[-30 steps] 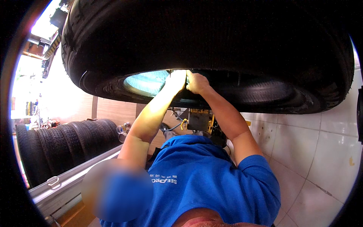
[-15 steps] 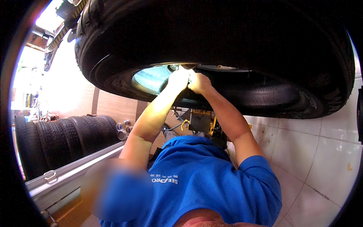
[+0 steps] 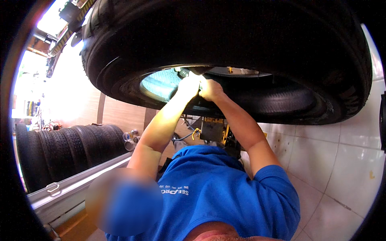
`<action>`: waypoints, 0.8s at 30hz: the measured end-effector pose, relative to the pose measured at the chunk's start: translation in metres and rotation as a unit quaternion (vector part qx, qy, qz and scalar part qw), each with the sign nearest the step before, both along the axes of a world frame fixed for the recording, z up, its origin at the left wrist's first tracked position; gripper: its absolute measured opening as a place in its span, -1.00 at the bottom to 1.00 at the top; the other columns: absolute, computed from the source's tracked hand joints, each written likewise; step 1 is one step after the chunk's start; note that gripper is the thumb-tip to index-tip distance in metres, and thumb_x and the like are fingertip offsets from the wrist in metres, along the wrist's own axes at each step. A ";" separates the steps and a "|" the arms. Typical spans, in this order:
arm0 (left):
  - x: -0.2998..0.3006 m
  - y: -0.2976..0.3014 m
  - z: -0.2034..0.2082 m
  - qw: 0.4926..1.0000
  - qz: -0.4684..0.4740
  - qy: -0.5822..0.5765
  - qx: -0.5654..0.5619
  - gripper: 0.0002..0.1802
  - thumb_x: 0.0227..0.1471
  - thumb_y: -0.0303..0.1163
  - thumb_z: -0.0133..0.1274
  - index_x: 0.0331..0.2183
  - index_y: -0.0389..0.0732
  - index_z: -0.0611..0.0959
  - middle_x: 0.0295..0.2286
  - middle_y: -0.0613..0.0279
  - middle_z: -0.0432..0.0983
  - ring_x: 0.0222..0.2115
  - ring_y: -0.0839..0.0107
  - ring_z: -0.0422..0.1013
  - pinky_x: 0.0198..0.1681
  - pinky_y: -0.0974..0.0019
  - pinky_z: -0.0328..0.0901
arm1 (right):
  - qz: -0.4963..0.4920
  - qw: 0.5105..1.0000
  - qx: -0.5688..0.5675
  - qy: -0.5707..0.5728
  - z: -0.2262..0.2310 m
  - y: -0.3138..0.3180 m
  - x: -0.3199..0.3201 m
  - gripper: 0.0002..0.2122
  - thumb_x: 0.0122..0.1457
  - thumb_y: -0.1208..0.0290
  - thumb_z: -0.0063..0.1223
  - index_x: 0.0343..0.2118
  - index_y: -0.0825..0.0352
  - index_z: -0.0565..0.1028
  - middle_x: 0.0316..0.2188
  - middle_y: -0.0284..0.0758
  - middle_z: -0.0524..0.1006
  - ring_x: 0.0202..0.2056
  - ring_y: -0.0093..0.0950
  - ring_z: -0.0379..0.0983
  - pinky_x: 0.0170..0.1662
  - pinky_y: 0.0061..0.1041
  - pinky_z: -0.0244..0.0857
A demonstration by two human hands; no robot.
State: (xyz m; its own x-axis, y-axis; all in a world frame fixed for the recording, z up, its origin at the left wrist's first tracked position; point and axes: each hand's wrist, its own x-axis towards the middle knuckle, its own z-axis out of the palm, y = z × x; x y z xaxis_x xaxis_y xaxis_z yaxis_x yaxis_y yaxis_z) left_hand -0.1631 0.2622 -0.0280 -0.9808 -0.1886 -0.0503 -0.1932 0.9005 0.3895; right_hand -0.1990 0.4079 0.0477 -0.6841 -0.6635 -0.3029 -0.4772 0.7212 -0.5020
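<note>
White floor tiles (image 3: 341, 160) and stacked tyres (image 3: 68, 152) lie below my raised arms. I see my left hand (image 3: 189, 85) and right hand (image 3: 210, 89) touching, fingers curled onto the inner rim of the big tyre (image 3: 225, 44) overhead; I cannot tell their exact grip.

Blue short-sleeved shirt (image 3: 217, 197), small white lettering on chest; forearms bare, hands ungloved.

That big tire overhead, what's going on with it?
A person in a blue shirt has both arms raised to a large black tire. The left hand and right hand are close together at the tire's inner rim, by the central opening. What the fingers grip is hidden. A row of tires stands to the left, and a yellow-and-black machine sits below the hands.
</note>
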 end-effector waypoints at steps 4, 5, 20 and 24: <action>-0.001 0.010 0.029 1.000 -0.012 -0.020 -0.013 -0.78 0.11 -0.37 -0.16 -0.27 -0.29 0.49 -0.36 -0.17 0.51 -0.31 -0.07 0.48 -0.23 0.03 0.39 | -0.014 1.000 0.027 0.001 -0.002 0.003 -0.002 -0.33 -0.05 0.37 0.17 0.18 0.26 0.18 -0.21 -0.08 0.57 -0.14 -0.11 0.51 -0.12 -0.16 0.40; 0.004 0.013 0.036 0.998 -0.045 -0.017 -0.036 -0.76 0.10 -0.37 -0.14 -0.23 -0.31 0.48 -0.34 -0.17 0.50 -0.29 -0.05 0.49 -0.23 0.05 0.40 | -0.009 0.999 0.033 0.004 -0.001 0.004 -0.002 -0.34 -0.05 0.37 0.17 0.17 0.26 0.20 -0.20 -0.08 0.57 -0.14 -0.11 0.51 -0.11 -0.16 0.40; 0.007 0.006 0.019 0.996 -0.052 0.016 -0.073 -0.68 0.17 -0.31 -0.20 -0.15 -0.34 0.44 -0.39 -0.17 0.54 -0.33 0.01 0.53 -0.26 0.05 0.42 | -0.005 1.000 0.002 0.010 -0.001 0.005 0.000 -0.41 -0.05 0.33 0.20 0.11 0.23 0.31 -0.20 -0.04 0.56 -0.13 -0.10 0.50 -0.09 -0.19 0.38; 0.008 0.006 0.028 0.981 -0.123 0.026 -0.146 -0.70 0.09 -0.34 -0.12 -0.19 -0.32 0.51 -0.36 -0.11 0.53 -0.35 0.06 0.52 -0.26 0.11 0.43 | -0.005 1.000 -0.015 0.022 -0.004 0.008 0.000 -0.44 -0.05 0.34 0.19 0.09 0.18 0.35 -0.19 -0.07 0.56 -0.13 -0.11 0.49 -0.08 -0.19 0.38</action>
State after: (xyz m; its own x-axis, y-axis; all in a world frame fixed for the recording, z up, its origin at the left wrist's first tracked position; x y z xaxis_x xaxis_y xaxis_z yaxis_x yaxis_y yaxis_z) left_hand -0.1546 0.2684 -0.0005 -0.9983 0.0545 0.0222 0.0567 0.9922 0.1114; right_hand -0.1991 0.4162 0.0440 -0.7033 -0.6646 -0.2524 -0.4919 0.7113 -0.5021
